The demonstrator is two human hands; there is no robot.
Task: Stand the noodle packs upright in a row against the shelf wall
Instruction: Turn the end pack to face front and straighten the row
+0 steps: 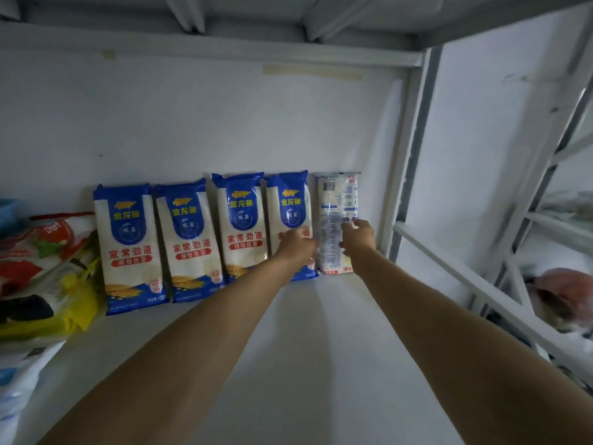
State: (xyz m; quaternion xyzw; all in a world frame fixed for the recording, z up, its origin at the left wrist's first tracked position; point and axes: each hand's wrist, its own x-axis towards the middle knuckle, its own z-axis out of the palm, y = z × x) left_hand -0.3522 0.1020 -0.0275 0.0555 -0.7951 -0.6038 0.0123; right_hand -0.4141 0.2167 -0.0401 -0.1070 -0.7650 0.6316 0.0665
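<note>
Several blue-and-white noodle packs stand upright in a row against the white back wall. At the right end stands one more noodle pack, turned with its white printed back side facing me. My left hand grips its left edge and overlaps the neighbouring blue pack. My right hand holds its right edge, fingers on the pack's face. Both arms reach across the white shelf board.
A pile of red, yellow and white bags lies at the left end of the shelf. A white metal upright and rail bound the shelf on the right. Beyond them another rack holds a pinkish bag.
</note>
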